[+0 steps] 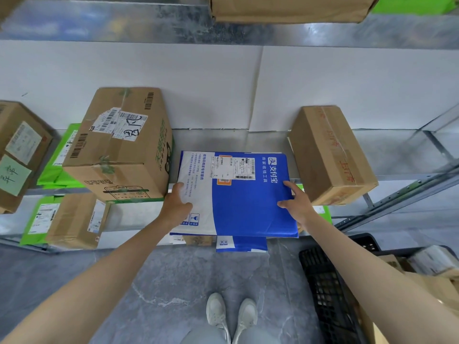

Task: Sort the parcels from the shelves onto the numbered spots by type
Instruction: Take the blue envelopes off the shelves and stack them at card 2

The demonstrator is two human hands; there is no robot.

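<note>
Our left hand (176, 204) grips the white left edge of the blue-and-white mailer (238, 199), fingers curled onto it. Our right hand (296, 203) holds its blue right edge, thumb and forefinger lying on top. Between our hands the mailer lies flat, far half over the metal shelf (223, 141), near half overhanging the front. It sits between a green-printed carton (119, 150) and a plain brown box (330, 155).
</note>
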